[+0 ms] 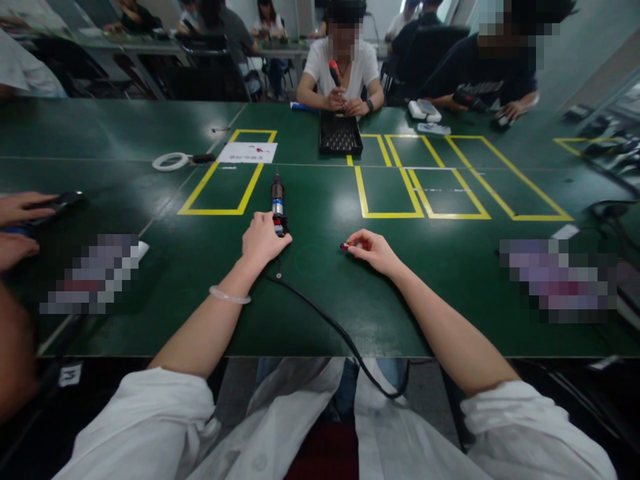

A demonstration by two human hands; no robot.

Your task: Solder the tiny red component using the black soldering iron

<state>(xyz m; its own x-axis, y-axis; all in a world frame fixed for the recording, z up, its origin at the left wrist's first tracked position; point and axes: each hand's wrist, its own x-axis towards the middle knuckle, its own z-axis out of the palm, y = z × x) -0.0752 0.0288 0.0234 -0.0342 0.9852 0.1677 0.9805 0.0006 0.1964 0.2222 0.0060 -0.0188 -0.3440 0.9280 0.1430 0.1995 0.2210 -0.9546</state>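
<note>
My left hand [265, 241] is wrapped round the rear part of a corded electric screwdriver [277, 195], which lies on the green table with its bit pointing away from me. A black cord [330, 320] runs from beneath that hand, over the table's near edge and down by my lap. To the right, my right hand [374, 250] pinches a small red and black part [345, 247] between thumb and fingertips, close above or on the table. Its exact kind is too small to make out.
Yellow tape outlines [393, 215] mark the green table [320, 287]. A white paper [249, 153] and a coiled white cable [173, 161] lie at left. Opposite, a person sits behind a black tray [341, 137]. Blurred-out items flank me; a co-worker's hands [23, 210] are at far left.
</note>
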